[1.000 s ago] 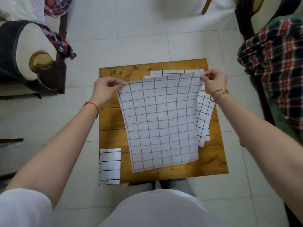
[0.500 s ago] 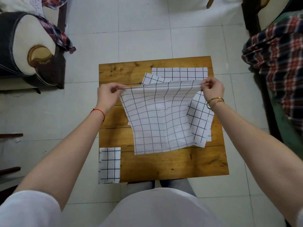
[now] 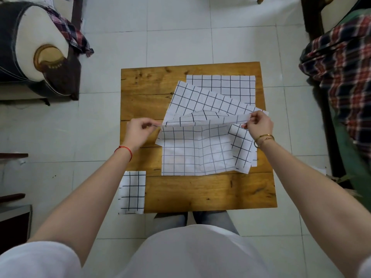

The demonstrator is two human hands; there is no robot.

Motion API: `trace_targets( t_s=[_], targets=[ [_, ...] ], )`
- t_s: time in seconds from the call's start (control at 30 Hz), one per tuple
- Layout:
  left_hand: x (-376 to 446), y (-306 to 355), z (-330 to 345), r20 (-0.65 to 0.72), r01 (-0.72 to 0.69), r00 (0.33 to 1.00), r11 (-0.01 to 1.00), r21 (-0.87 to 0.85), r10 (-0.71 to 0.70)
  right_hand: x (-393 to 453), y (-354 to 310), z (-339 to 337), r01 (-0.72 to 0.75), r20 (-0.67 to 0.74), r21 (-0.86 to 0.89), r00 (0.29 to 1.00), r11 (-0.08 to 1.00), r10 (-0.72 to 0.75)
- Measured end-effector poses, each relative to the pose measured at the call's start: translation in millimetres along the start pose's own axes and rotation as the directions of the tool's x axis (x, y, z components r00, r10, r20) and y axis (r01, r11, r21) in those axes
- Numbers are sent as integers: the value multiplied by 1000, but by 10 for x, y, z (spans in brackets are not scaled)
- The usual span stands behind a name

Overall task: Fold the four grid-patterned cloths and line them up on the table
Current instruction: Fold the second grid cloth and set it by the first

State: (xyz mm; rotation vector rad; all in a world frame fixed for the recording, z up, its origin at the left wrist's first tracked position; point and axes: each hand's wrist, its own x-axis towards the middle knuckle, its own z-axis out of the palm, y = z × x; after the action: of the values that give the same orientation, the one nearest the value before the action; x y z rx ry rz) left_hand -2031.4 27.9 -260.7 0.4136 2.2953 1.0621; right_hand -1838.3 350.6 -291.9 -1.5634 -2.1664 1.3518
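**Both hands pinching the top edge of a grid cloth over the table**

A small folded white cloth with a black grid [image 3: 132, 192] lies at the near-left corner of the square wooden plank table [image 3: 210, 192], overhanging its left edge.

The left hand [image 3: 138, 131], with a red string bracelet [image 3: 124, 151] at the wrist, is extended over the left-centre of the table. Its thumb and fingers are closed in a pinch on the left end of the raised top edge of the large white grid-patterned cloth [image 3: 196, 151].

This cloth spans the table centre. Its lower portion lies flat on the wood; its upper edge is lifted and curled toward the near side.

Beneath it, a second unfolded grid cloth [image 3: 200, 99] lies skewed, and a third grid cloth [image 3: 220, 82] lies flat at the far-right corner.

The right hand [image 3: 260, 123], wearing a gold bangle [image 3: 264, 138], pinches the right end of the same raised edge, fingers curled closed on the fabric.
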Motion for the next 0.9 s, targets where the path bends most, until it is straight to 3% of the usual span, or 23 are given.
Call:
trace_targets(
  t_s=[0.3, 0.5, 0.73, 0.9],
  targets=[
    [-486, -566, 553, 34, 93, 995, 992, 88, -97, -313, 709, 101, -273, 150, 124, 956, 954, 254],
    [-569, -877, 882, 16, 185, 982, 977, 107, -188, -348, 1038, 314, -340, 155, 138, 935, 930, 319],
    [-550, -1116, 1091, 28, 246, 969, 969, 2, -246, -262, 1220, 530, -320, 113, 111, 945, 941, 308],
    [-346, -1169, 1112, 15, 338, 941, 940, -50, -337, -37, 1081, 539, -127, 33, -60, 991, 990, 129]
  ],
)
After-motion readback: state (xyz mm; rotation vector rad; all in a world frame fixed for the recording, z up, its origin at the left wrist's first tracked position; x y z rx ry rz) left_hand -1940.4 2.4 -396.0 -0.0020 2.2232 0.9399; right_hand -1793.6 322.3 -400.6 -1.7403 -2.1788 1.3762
